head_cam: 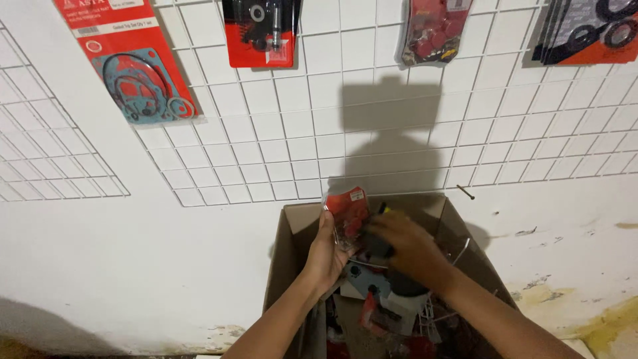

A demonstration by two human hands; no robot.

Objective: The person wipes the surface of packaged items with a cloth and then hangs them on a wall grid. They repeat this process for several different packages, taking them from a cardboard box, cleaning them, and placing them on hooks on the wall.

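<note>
Both hands' fingers (327,229) closed round red packet (348,209).

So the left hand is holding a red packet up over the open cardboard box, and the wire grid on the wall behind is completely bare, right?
Not quite. The head view shows the left hand holding the red packet over the open cardboard box, but the wire grid is not bare: several packets hang along its top, such as a red gasket card.

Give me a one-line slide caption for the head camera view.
Left hand holds a small red packet over an open cardboard box, right hand beside it, below a white wire grid.
</note>
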